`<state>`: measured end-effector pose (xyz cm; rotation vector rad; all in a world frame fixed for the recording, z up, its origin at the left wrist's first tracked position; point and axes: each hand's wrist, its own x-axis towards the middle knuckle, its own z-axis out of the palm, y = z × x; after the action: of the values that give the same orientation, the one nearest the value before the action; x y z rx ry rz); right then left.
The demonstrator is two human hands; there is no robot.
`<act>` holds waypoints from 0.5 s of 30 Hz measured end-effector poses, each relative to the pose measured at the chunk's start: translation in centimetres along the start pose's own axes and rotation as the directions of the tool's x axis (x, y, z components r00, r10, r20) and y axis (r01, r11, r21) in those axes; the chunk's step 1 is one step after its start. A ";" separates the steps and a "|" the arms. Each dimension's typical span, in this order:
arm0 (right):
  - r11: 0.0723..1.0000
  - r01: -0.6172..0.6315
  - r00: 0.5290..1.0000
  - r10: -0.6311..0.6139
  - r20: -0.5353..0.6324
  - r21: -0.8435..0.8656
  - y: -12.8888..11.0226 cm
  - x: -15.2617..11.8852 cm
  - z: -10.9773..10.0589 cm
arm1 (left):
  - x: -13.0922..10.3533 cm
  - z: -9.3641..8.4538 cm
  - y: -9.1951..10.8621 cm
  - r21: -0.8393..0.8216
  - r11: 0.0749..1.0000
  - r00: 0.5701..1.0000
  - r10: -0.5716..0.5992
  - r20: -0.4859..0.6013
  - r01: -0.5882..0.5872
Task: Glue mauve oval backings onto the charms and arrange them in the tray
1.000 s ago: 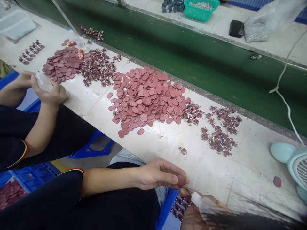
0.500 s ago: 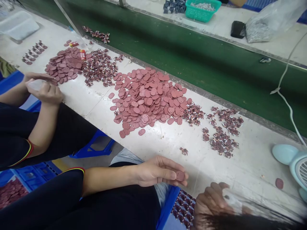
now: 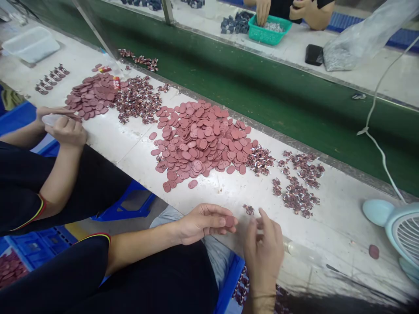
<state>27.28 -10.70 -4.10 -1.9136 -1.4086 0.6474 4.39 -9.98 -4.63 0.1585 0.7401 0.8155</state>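
My left hand (image 3: 206, 223) is closed around an oval reddish-brown disc (image 3: 229, 221), pinched between thumb and fingertips above the table's front edge. My right hand (image 3: 264, 237) has thumb and forefinger apart, close to a small brown-and-white figure piece (image 3: 248, 209) lying alone on the table. Whether the fingertips touch that piece, I cannot tell. Just right of this hand is a blurred, pale translucent object (image 3: 299, 250), perhaps a bottle. Beyond my hands rises a big heap of the same oval discs (image 3: 203, 139).
Small brown pieces (image 3: 301, 196) lie in clusters toward the right, near a pale blue fan (image 3: 399, 226). A single disc (image 3: 373, 251) rests by the fan. At left, a co-worker's hands (image 3: 63, 126) hold a white bottle. A green basket (image 3: 270, 37) stands across the green channel.
My right hand has let go of the pale object it held and moved up and left to the small figure piece. My left hand has shifted slightly left, still with the disc.
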 end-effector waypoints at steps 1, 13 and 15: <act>0.999 0.029 0.999 -0.028 0.026 -0.034 0.0 0.7 0.7 | 0.0 0.0 0.0 0.012 1.000 1.000 0.002 0.000 -0.002; 0.986 -0.123 0.988 0.111 0.107 0.114 1.2 -1.2 -1.9 | 0.1 0.4 -0.7 0.098 0.995 1.000 0.017 -0.019 -0.015; 0.943 -0.160 0.985 0.133 0.113 0.292 1.5 -3.3 -2.7 | 0.1 0.5 -0.9 0.117 0.993 1.000 0.009 0.002 -0.010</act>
<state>29.20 -14.72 -3.42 -1.7732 -1.1510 0.9736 5.28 -10.43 -4.68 0.2678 0.7862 0.7814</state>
